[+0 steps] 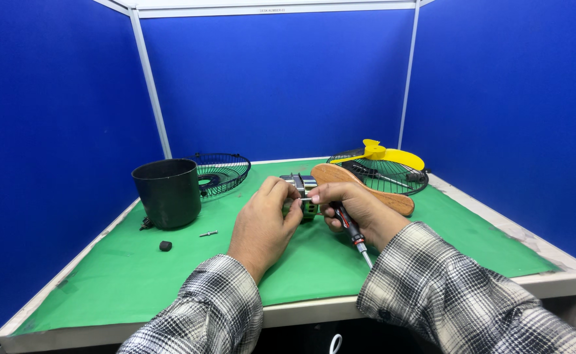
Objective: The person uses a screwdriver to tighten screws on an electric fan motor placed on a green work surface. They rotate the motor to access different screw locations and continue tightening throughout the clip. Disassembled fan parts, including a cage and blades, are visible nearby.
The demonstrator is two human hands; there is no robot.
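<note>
Green table mat [301,262] covers the bench top inside blue partition walls [275,85]. Taking the mat centre as the clock face, the person's sleeves enter from 6 o'clock.

Black cup-shaped housing [168,192] stands upright at about 9 o'clock, open end up. Just behind it, toward 11 o'clock, a black wire fan guard [221,172] lies dished upward, its rim close to the housing; contact cannot be told.

A second wire fan guard [383,176] lies at 2 o'clock. A yellow fan blade [386,155] rests on its far side. A brown wooden blade [353,183] stretches from 12 toward 3 o'clock, partly over that guard's near rim.

Left hand [262,223] sits just left of centre, fingers curled and gripping the small metal motor block [303,190]; thumb and fingertips press its near and left faces. The block sits at the centre, between the two hands, with only its top and a strip of its green core showing above the fingers.

Right hand [357,210] is closed around a screwdriver [352,231] with a black and red handle; its metal shaft points toward 5 o'clock, away from the block. Thumb and forefinger of this hand also pinch at the block's right side.

A small screw [208,233] lies at 8 o'clock, near the housing base. A small black cap [164,246] lies further toward 7 o'clock, apart from the screw.
</note>
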